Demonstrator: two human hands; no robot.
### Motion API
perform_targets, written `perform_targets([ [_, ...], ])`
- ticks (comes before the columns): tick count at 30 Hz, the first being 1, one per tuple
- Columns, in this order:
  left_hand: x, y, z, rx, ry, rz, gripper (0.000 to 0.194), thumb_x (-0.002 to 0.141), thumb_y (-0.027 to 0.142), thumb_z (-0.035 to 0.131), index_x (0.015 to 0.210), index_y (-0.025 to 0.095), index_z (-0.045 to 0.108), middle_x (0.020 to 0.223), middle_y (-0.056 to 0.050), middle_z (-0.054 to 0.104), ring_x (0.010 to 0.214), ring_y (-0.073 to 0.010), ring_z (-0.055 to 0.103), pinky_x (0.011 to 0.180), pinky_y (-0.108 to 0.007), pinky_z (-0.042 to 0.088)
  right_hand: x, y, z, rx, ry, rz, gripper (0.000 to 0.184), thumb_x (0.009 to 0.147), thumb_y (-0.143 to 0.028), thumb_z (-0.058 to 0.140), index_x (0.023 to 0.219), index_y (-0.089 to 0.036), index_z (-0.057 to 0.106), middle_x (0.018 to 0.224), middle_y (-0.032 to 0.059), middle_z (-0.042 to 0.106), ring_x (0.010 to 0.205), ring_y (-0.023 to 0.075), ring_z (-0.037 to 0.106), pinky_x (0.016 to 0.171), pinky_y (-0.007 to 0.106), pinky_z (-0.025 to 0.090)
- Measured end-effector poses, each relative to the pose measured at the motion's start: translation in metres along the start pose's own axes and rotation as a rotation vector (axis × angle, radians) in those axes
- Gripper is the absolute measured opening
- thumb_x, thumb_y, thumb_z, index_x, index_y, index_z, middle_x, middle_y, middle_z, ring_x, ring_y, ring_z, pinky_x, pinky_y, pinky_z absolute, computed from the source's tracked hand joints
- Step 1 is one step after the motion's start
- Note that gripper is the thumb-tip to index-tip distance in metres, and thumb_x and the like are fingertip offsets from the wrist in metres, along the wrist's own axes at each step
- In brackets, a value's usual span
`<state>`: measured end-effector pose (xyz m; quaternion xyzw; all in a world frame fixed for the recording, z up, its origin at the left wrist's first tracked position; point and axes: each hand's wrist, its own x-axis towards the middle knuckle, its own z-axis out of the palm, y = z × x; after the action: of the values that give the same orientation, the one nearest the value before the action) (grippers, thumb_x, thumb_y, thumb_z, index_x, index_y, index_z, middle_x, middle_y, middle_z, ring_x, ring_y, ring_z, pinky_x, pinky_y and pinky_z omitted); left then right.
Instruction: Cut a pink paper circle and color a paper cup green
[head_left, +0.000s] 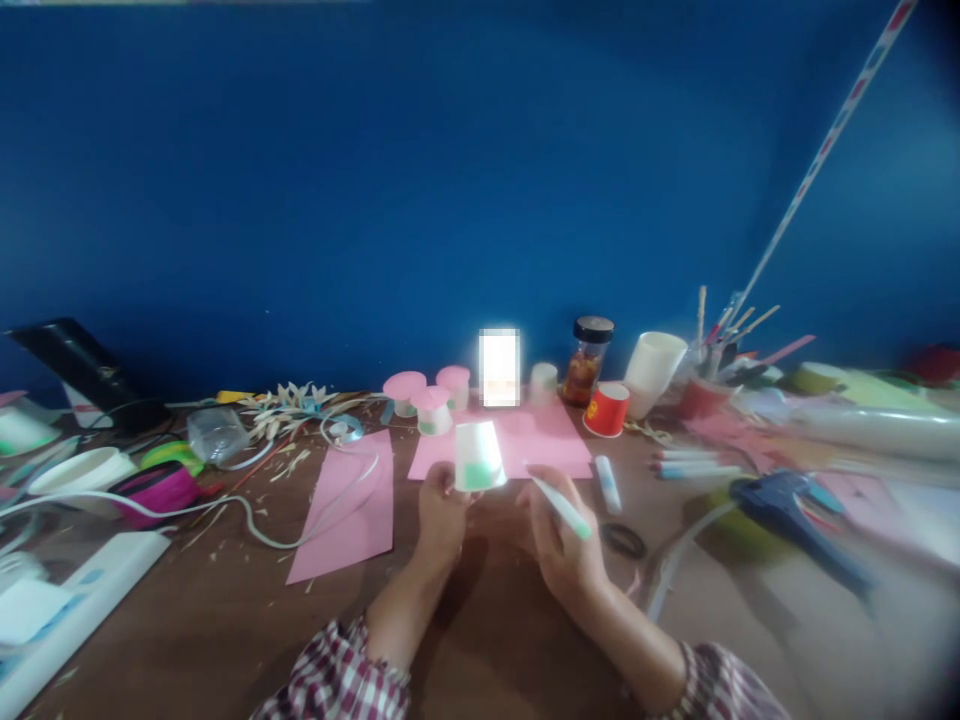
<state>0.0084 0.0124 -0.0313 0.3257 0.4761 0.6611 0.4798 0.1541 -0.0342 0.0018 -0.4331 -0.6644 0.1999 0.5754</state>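
My left hand (442,508) is closed on an upside-down white paper cup (478,445) that has a green patch on its side. In my right hand (559,535) is a marker (562,506) with a white barrel and a green end, its tip pointing toward the cup. A small gap lies between marker and cup. Behind the cup lies a pink paper sheet (536,440), with small cups under pink paper tops (431,398) at its left edge. A capped white marker or glue stick (608,484) lies right of the sheet.
A red paper cup (606,410), a dark-lidded jar (589,362) and a white cup (655,372) stand at the back. Right lies a blue glue gun (802,525); left, a power strip (82,610), a pink sheet (349,510) and a white cable (259,535). A bright pixelated patch hides one spot.
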Motion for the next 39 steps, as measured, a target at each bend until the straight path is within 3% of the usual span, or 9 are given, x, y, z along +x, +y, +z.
perform_targets([
  [13, -0.001, -0.003, -0.002, 0.111, -0.031, 0.018, 0.019, 0.057, 0.012, 0.061, 0.071, 0.019, 0.050, 0.061, 0.005, 0.050, 0.058, -0.0103, 0.050, 0.056, -0.022, 0.039, 0.000, -0.001, -0.001, 0.014, 0.011, -0.003, 0.018, 0.093, -0.018, 0.044, 0.110, -0.016, 0.052, 0.078, 0.0017, 0.060, 0.067, 0.0139, 0.059, 0.065, 0.026, 0.049],
  [21, 0.001, -0.006, -0.005, 0.189, 0.008, 0.024, 0.018, 0.055, 0.013, 0.061, 0.069, 0.019, 0.051, 0.056, 0.007, 0.045, 0.049, -0.0077, 0.039, 0.047, -0.020, 0.030, -0.001, 0.004, 0.000, 0.001, 0.007, -0.024, 0.019, 0.093, -0.018, 0.045, 0.111, -0.018, 0.051, 0.077, 0.0014, 0.060, 0.066, 0.0144, 0.059, 0.063, 0.025, 0.048],
  [27, 0.007, -0.012, -0.009, 0.226, 0.036, 0.039, 0.019, 0.054, 0.011, 0.061, 0.070, 0.018, 0.054, 0.059, 0.005, 0.048, 0.054, -0.0097, 0.044, 0.050, -0.021, 0.034, 0.000, 0.006, -0.001, -0.034, 0.026, -0.012, 0.020, 0.093, -0.019, 0.043, 0.111, -0.019, 0.051, 0.079, 0.0017, 0.060, 0.068, 0.0151, 0.060, 0.065, 0.026, 0.048],
  [33, 0.014, -0.016, -0.011, 0.216, 0.059, 0.054, 0.021, 0.053, 0.010, 0.064, 0.070, 0.018, 0.056, 0.063, 0.003, 0.053, 0.060, -0.0125, 0.051, 0.057, -0.024, 0.042, 0.000, 0.009, 0.003, -0.056, 0.013, 0.025, 0.020, 0.094, -0.021, 0.041, 0.112, -0.018, 0.050, 0.080, 0.0019, 0.060, 0.058, 0.0131, 0.056, 0.057, 0.025, 0.047],
  [39, 0.016, -0.019, -0.009, 0.156, 0.102, 0.051, 0.025, 0.052, 0.009, 0.069, 0.074, 0.017, 0.059, 0.067, 0.001, 0.059, 0.065, -0.0151, 0.057, 0.063, -0.029, 0.048, -0.001, 0.013, 0.004, -0.136, 0.056, -0.035, 0.033, 0.091, -0.016, 0.041, 0.123, -0.017, 0.049, 0.092, 0.0067, 0.066, 0.082, 0.0183, 0.064, 0.078, 0.032, 0.051],
])
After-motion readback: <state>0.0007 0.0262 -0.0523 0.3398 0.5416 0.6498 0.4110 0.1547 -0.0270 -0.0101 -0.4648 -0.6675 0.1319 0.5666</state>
